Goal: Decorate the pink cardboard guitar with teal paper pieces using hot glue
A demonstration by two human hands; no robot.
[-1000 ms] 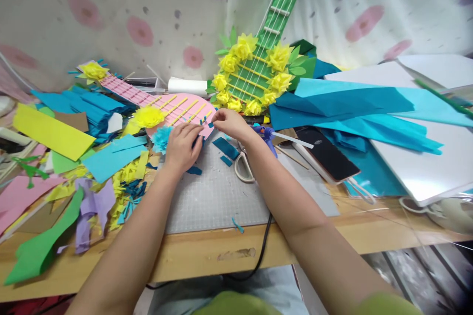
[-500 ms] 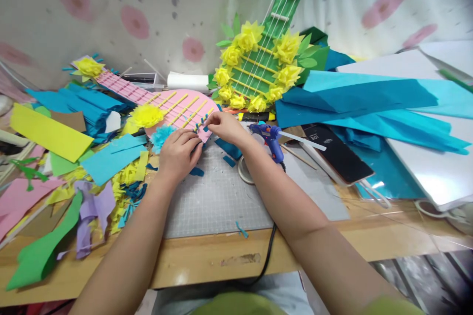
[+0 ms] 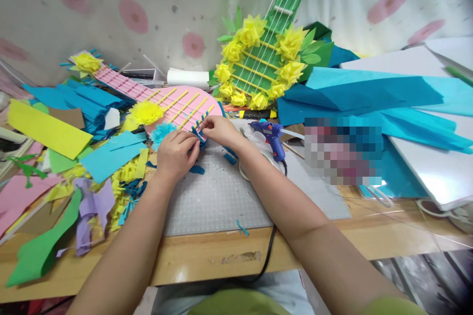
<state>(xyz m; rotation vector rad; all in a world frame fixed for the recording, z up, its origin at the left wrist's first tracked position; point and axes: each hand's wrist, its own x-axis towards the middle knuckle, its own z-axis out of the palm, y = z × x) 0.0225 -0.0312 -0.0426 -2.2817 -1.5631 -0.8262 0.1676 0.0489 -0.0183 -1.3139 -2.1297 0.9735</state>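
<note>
A pink paper guitar (image 3: pixel 181 103) with yellow strips, a yellow flower (image 3: pixel 146 113) and a light-blue flower (image 3: pixel 162 134) lies at the centre. My left hand (image 3: pixel 178 152) rests at its lower edge, fingers bent and pressed together; anything under the fingertips is hidden. Just to the right, my right hand (image 3: pixel 220 130) pinches at the guitar's lower rim, touching small dark-blue paper pieces (image 3: pixel 197 127). What exactly its fingertips hold is too small to make out.
A blue glue gun (image 3: pixel 271 135) with a black cord lies right of my right hand on the grey cutting mat (image 3: pixel 221 206). Behind stands a green guitar (image 3: pixel 254 66) with yellow flowers. Paper scraps (image 3: pixel 48 130) fill the left; blue paper (image 3: pixel 369 98) lies right.
My right hand has shifted slightly left and down along the guitar's rim. The pink guitar's body has moved a little, showing more blue edging on its right side. My left hand stays nearly in place.
</note>
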